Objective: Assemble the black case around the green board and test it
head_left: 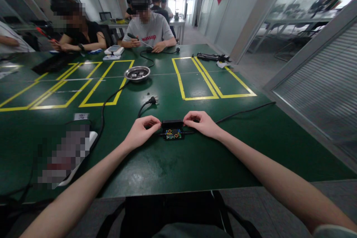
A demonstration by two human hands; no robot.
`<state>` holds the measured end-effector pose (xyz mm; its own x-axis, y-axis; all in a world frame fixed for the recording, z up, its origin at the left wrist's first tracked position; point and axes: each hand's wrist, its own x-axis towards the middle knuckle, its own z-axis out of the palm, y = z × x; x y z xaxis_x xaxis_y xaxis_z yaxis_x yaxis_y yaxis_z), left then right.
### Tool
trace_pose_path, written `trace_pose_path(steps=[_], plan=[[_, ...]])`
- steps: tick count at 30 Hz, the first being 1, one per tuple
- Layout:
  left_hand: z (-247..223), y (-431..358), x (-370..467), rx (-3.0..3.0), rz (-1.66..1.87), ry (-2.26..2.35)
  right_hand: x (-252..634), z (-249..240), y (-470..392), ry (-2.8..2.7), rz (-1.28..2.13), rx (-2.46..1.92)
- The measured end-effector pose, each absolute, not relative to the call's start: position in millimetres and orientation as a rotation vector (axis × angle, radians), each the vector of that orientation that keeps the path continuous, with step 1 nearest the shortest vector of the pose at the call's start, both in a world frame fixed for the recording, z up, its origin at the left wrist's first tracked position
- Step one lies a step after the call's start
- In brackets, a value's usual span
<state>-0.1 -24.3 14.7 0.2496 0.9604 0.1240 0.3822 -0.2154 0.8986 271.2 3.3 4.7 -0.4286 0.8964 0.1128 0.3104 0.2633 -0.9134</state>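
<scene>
Green table (pixel 214 167), its front edge running below the open case (pixel 174 138), which lies between the two hands. Table surface extends from case to front edge between the forearms, and on the right out to the slanting side edge. Case: lower shell holds a circuit board (pixel 173 134) with two ring-shaped coils; cover (pixel 173 123) stands raised along the far side. Left hand (pixel 141 131): thumb and fingertips pinched on the cover's left end, wrist just above the table. Right hand (pixel 203 123): same pinch at the right end, fingers curled. Both forearms angle inward from the near corners. Black cord (pixel 245 112) runs off right from behind the right hand; plug (pixel 152 100) lies beyond the left hand. Farther out, steel bowl (pixel 138 80) contains small metal parts (pixel 137 75). Yellow tape (pixel 199 98) marks rectangles. At the far edge, a co-worker (pixel 150 28) holds a screwdriver (pixel 133 36).
</scene>
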Motion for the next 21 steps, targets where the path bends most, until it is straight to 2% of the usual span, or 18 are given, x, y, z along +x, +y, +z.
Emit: trace_pose_path(steps=[21], plan=[[21.5, -26.8, -4.6, 1.901, 0.862, 1.171, 271.8, 5.6, 2.5, -1.917, 1.158, -1.089]])
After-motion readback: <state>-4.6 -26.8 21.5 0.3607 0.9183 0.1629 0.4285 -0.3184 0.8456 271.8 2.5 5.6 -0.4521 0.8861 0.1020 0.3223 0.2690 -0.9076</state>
